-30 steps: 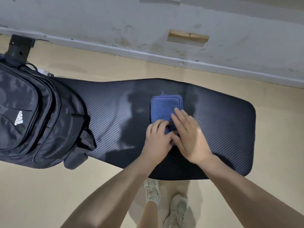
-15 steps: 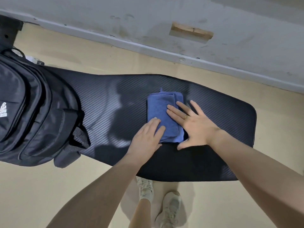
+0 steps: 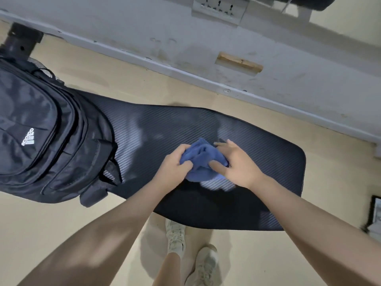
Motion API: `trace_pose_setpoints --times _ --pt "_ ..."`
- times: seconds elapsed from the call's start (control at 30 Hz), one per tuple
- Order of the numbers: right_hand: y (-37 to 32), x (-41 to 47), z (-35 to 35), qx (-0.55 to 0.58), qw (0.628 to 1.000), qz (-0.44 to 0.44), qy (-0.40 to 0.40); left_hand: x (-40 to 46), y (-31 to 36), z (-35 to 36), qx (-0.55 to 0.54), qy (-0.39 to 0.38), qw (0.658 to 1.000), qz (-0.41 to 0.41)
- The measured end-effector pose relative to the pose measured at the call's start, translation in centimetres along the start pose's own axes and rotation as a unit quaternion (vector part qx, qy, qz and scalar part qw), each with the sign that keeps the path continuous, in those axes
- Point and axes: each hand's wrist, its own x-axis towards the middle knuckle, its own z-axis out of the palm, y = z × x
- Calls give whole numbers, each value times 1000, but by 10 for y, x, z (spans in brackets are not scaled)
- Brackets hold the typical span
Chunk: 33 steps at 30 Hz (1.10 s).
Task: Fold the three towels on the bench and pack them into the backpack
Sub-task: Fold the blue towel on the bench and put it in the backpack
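While it carries the rest, bench (image 3: 257,153): dark, ribbed pad.
Backpack (image 3: 47,131): black, lying on the bench's left end.
Towel (image 3: 201,159): blue, bunched above mid-bench.
Left hand (image 3: 175,168): fingers curled round towel.
Right hand (image 3: 237,164): grips towel's other side.

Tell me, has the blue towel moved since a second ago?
Yes. The blue towel lay flat and folded on the bench; now the left hand and right hand grip it, bunched and lifted off the pad, roughly the same spot.
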Motion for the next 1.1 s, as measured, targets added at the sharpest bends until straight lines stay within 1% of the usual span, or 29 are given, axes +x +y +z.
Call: trace_pose_setpoints --times 0.07,0.1,0.17,0.27,0.37,0.43,0.5,0.57,0.63,0.67,0.73,0.8,0.83,0.93,1.03,1.1 --pt "-22 5 3 98 993 61 8 -10 5 -5 -123 -4 991 -45" --pt "-32 7 6 129 988 86 7 -17 7 -9 -145 -1 988 -54" --pt "-50 10 10 160 980 112 -20 -31 9 -23 -137 4 989 -52" --pt "-86 10 9 190 972 115 -72 -59 14 -49 -133 28 989 -62" --pt "-126 12 7 256 950 123 -133 -84 25 -75 -117 51 990 -63" --pt "-148 18 12 260 942 127 -172 -97 30 -91 -113 64 990 -59" --pt "-164 29 20 239 941 134 -199 -104 28 -106 -115 79 989 -56" --pt "-173 42 30 220 944 134 -204 -106 20 -120 -76 105 990 -46" --pt "-175 57 42 186 960 116 -175 -102 5 -135 16 162 986 -32" --pt "-174 63 48 172 966 109 -157 -98 -4 -143 85 206 975 -24" --pt "-170 76 58 170 971 107 -131 -90 -22 -159 216 293 932 -11" --pt "-166 86 64 199 965 117 -124 -84 -35 -173 275 357 893 -14" --pt "-165 91 66 215 961 118 -126 -80 -41 -178 294 375 879 -20" --pt "-161 106 71 244 955 94 -138 -66 -56 -191 348 377 856 -59" --pt "-160 121 80 259 949 72 -166 -57 -65 -195 372 341 853 -137" --pt "-161 131 85 252 947 48 -193 -52 -70 -193 396 316 848 -156"
